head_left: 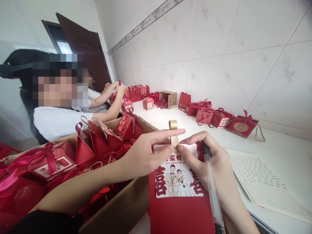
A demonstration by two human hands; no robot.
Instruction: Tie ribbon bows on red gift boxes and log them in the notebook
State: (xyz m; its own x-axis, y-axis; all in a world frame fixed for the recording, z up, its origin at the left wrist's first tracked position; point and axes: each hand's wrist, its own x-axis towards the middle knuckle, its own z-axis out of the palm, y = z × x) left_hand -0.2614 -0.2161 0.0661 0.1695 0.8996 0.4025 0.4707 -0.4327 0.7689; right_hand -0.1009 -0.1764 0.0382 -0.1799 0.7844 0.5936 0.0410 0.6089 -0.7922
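A red gift box (180, 214) is held upright in front of me. Its white label (179, 174) shows a cartoon bride and groom. From its top rises a loop of gold ribbon (173, 126). My left hand (146, 154) pinches near the ribbon's base with the thumb, its index finger stretched across the ribbon. My right hand (214, 162) grips the box's top right edge, thumb against the ribbon's base. A clear pen (212, 185) with black ends is tucked in that same hand, pointing down along the box.
A cardboard carton (117, 208) full of red gift boxes stands at left. More red boxes (223, 118) line the tiled wall. An open notebook (265, 182) lies at right on the white table. Two people (63, 120) sit at left, one handling something red beside a small open carton (170, 98).
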